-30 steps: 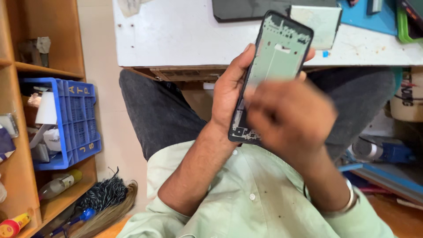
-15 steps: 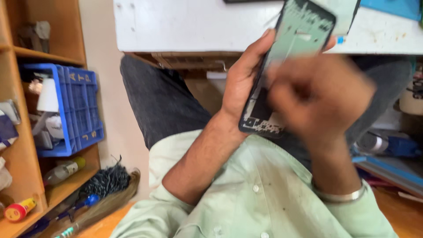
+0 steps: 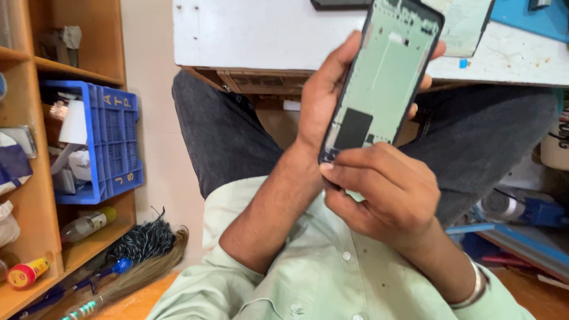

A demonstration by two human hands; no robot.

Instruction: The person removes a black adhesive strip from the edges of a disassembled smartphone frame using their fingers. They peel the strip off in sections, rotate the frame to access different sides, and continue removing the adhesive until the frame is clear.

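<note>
The person is holding a phone frame (image 3: 382,80) up over their lap, just in front of the white surface (image 3: 249,35) and tilted so its pale green inner side is facing the camera. The left hand (image 3: 323,98) is wrapping around the frame's left edge from behind, its fingers closing on the far long side and peeking out past the right edge. The right hand (image 3: 385,192) is sitting at the frame's bottom end, its fingers curling tight together with the thumb and forefinger pinching at the lower left corner; whether a small tool or part is between those fingertips cannot be told.

The frame is looking thin, flat and light, a stiff shell with a dark rim and a black patch low on its green panel. It is probably liable to flex or crack if twisted, and its smooth panel is likely slippery, so the long edges, where the left hand already is, seem the safest place to grip, keeping pressure off the middle.

Left of the frame, a wooden shelf (image 3: 35,65) is carrying a blue crate (image 3: 112,142), and below it a broom (image 3: 142,255) is lying on the floor. Behind the frame's top end, another pale flat part (image 3: 465,26) is resting on the surface.
</note>
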